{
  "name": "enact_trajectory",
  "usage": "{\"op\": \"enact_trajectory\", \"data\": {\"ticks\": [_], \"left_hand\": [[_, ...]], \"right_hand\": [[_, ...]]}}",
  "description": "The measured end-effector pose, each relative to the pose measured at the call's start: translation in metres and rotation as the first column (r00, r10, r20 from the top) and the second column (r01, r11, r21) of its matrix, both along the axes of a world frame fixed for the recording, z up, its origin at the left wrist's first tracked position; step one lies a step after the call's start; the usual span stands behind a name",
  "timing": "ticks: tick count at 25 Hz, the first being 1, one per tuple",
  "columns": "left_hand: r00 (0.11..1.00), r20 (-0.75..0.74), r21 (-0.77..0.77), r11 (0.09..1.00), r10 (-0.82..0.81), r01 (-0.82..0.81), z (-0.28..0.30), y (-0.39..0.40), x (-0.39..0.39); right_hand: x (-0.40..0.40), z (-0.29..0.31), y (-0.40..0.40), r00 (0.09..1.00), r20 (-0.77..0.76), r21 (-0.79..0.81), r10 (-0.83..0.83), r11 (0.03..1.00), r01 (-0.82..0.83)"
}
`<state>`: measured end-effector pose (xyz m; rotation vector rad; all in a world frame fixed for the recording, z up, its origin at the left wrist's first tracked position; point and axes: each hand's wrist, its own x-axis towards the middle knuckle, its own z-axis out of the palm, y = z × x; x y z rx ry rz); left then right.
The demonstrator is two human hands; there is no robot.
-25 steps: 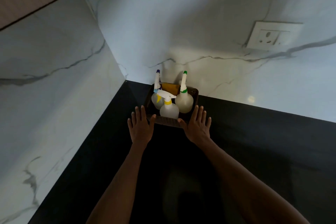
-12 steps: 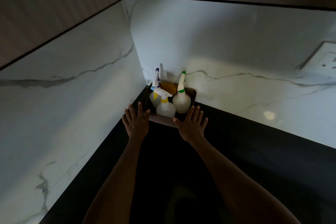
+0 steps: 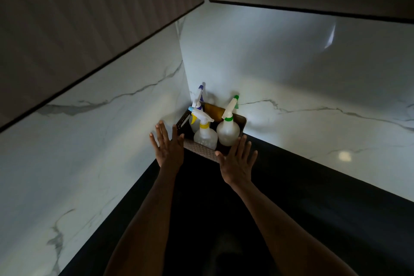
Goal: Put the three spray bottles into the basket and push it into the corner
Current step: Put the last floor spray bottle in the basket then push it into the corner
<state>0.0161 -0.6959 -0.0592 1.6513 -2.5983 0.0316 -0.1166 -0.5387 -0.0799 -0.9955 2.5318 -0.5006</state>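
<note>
A dark woven basket (image 3: 201, 149) sits on the black counter, tucked against both marble walls in the corner. Three translucent spray bottles stand upright inside it: one with a yellow collar (image 3: 205, 134) at the front, one with a green collar (image 3: 228, 129) to the right, one with a blue nozzle (image 3: 195, 108) at the back left. My left hand (image 3: 168, 147) is flat with fingers spread at the basket's front left corner. At the front right corner, my right hand (image 3: 236, 161) is also flat and spread. Neither hand holds anything.
White marble walls meet at the corner (image 3: 184, 74) behind the basket. Dark cabinets (image 3: 89, 18) hang overhead. The black counter (image 3: 313, 208) stretches toward me and to the right. An amber object (image 3: 214, 108) stands at the basket's back.
The basket has slid further left and back into the corner with both hands behind it. My view has turned left, so the wall socket has left the frame.
</note>
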Motion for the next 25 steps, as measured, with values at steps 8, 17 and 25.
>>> {"op": "enact_trajectory", "data": {"ticks": [8,17,25], "left_hand": [[1.000,-0.026,0.010,1.000,-0.006,0.006,-0.007,-0.007,0.001],[0.999,-0.045,0.085,0.996,-0.031,0.035,-0.003,0.000,-0.002],[0.971,-0.155,0.154,0.966,-0.183,0.207,0.015,0.062,0.004]], "right_hand": [[0.011,-0.007,-0.026,0.999,-0.026,-0.016,-0.024,1.000,0.024],[0.013,0.004,-0.034,0.995,0.083,-0.022,-0.053,0.998,0.055],[-0.013,0.044,-0.008,0.969,0.245,0.015,0.030,0.999,-0.035]]}}
